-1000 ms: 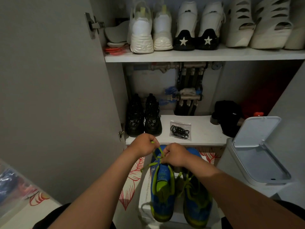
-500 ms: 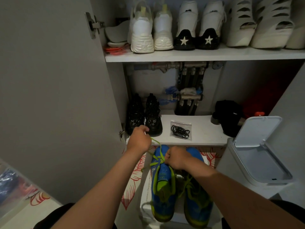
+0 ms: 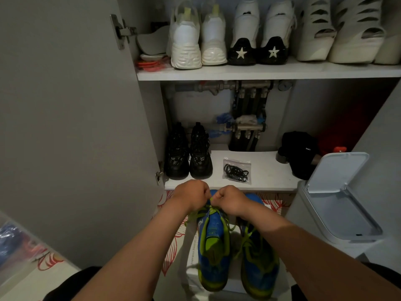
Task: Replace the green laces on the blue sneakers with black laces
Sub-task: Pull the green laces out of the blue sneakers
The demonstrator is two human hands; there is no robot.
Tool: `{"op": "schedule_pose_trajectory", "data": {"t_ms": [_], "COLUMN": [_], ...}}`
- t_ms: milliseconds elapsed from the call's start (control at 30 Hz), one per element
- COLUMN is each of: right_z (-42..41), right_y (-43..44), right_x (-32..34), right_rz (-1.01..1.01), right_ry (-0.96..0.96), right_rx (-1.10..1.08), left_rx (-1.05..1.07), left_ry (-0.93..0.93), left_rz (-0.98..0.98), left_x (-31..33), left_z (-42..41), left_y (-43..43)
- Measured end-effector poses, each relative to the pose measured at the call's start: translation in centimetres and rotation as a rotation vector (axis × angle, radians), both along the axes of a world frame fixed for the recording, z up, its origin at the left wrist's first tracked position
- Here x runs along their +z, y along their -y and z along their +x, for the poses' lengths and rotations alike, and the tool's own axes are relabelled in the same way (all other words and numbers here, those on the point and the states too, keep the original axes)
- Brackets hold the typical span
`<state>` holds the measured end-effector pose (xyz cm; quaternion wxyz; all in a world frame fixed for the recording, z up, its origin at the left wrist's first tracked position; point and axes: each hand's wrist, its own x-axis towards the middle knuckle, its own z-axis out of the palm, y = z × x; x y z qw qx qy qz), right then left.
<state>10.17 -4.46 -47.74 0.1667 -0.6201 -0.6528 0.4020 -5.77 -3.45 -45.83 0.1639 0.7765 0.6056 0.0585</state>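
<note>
Left hand (image 3: 191,197) is back beside right hand (image 3: 231,199), both pinching the green lace (image 3: 208,203) at the sneaker's (image 3: 213,240) 12 o'clock end; unlacing likely continues.

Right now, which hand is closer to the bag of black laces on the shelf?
Right. The right hand is just below the bag; the left hand is farther left, below the black shoes.

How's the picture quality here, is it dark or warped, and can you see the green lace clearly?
Head view: dim, brightest on the upper shelf; wide-angle warp tilts the cabinet door; bottom-left corner blurred; green lace clear where the left hand and right hand pinch it.
</note>
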Motion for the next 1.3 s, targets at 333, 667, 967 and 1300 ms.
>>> {"op": "schedule_pose_trajectory", "data": {"t_ms": [333,667,967,1300], "right_z": [-0.1,-0.2,-0.3,0.0], "right_y": [0.2,0.2,0.1,0.0], "right_x": [-0.2,-1.0,-1.6,-1.6], "right_rz": [-0.075,-0.040,0.007,-0.050], "right_ry": [0.144,0.187,0.169,0.121], "right_rx": [0.107,0.173,0.148,0.063], "left_rx": [0.474,0.428,-0.164,-0.020], "left_ry": [0.521,0.249,0.024,-0.240], "left_rz": [0.329,0.298,0.038,0.187], "left_x": [1.8,1.2,-0.9,-0.4], "left_z": [0.1,0.1,0.3,0.1], "left_y": [-0.2,0.1,0.5,0.6]}}
